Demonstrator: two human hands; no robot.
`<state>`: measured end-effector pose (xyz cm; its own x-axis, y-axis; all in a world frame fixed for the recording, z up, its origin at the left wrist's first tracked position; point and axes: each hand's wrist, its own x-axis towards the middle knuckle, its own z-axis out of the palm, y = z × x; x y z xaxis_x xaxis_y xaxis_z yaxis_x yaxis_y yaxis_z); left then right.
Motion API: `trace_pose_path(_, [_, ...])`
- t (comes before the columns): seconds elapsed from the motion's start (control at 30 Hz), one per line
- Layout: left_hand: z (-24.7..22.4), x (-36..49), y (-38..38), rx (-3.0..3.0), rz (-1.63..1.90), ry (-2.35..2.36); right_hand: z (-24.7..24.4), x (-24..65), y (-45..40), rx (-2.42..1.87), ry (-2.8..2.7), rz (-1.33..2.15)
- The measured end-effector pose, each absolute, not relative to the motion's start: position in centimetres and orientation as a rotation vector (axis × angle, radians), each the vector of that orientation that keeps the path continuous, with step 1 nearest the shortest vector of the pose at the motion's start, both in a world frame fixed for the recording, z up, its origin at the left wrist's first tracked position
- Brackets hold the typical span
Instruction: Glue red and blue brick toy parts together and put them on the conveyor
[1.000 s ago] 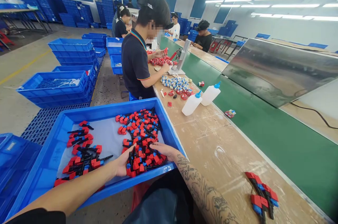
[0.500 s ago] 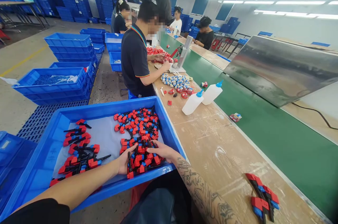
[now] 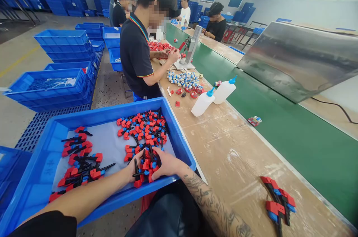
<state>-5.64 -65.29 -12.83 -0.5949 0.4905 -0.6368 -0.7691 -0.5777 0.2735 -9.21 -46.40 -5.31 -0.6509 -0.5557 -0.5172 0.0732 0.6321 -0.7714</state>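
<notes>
A large blue plastic bin (image 3: pixel 180 132) holds many small red, blue and black plastic toy parts, each with a thin black rod. At its near right corner my left hand (image 3: pixel 135 165) and my right hand (image 3: pixel 167 163) cup a cluster of these toy parts (image 3: pixel 147 165) from both sides. The fingers of both hands curve around the cluster and are partly hidden by it. Beyond my hands lies more of the right-hand pile (image 3: pixel 142 127). A second pile of parts (image 3: pixel 79 158) is spread at the bin's left, past my left forearm.
Several like parts (image 3: pixel 279 201) lie on the wooden table (image 3: pixel 223 155) at right. Two white bottles with blue caps (image 3: pixel 203 104) stand farther up, beside a green conveyor belt (image 3: pixel 279 117). A co-worker (image 3: pixel 137 47) sits ahead at a small press (image 3: pixel 191 50). Blue bins (image 3: pixel 47 84) are stacked left.
My right hand has closed in toward my left, its thumb now low at the near side. The cluster is gathered more tightly between them. The view has shifted slightly.
</notes>
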Motion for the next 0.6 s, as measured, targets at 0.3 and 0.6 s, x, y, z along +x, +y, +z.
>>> trace_pose_path(0.3, [-12.6, -7.0, -63.9, -0.675, 2.315, 0.871, -2.0, -8.2, -47.5, -0.383, 2.237, -0.819])
trace_pose_path(0.6, [-6.9, -9.9, -62.3, -0.622, 2.341, 0.923, 2.3, -10.5, -46.2, -0.531, 2.425, -0.808])
